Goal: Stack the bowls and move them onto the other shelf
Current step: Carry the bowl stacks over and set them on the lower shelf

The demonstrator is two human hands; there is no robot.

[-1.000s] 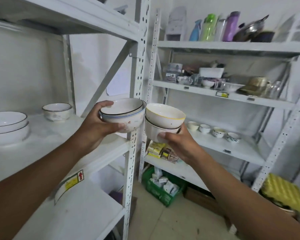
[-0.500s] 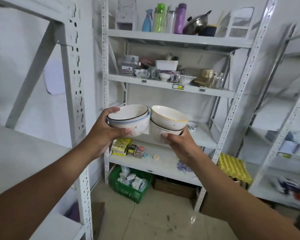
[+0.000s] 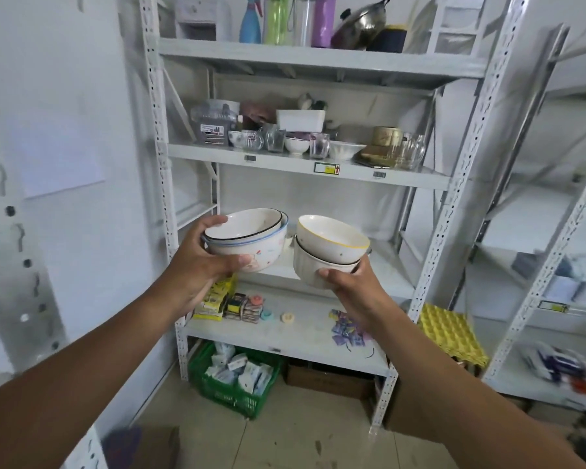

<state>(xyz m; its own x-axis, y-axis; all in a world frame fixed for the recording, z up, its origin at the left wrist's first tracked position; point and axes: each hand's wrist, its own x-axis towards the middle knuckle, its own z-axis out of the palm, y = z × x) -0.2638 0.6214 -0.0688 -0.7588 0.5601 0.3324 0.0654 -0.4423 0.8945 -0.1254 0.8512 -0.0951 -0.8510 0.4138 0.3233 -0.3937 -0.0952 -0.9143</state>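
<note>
My left hand (image 3: 202, 265) grips a stack of two bowls: a black-rimmed bowl (image 3: 242, 223) nested in a larger blue-rimmed bowl (image 3: 268, 252) with small pink marks. My right hand (image 3: 347, 286) holds a second stack from below: a yellow-rimmed bowl (image 3: 332, 236) sitting in a white ribbed bowl (image 3: 307, 269). Both stacks hang side by side in the air, in front of the white shelf unit (image 3: 386, 275), level with its third board. The part of that board behind the bowls is hidden.
The board above holds glasses, cups and small bowls (image 3: 296, 143). Bottles and a pan (image 3: 362, 22) stand on top. Packets (image 3: 232, 302) lie on the low board, a green crate (image 3: 234, 377) on the floor, a yellow egg tray (image 3: 450, 333) at right. A rack post (image 3: 17, 265) stands near left.
The view has swung right and closer to the shelf unit. The first shelf with its plates has left the view. Both hands still carry their bowl stacks, side by side.
</note>
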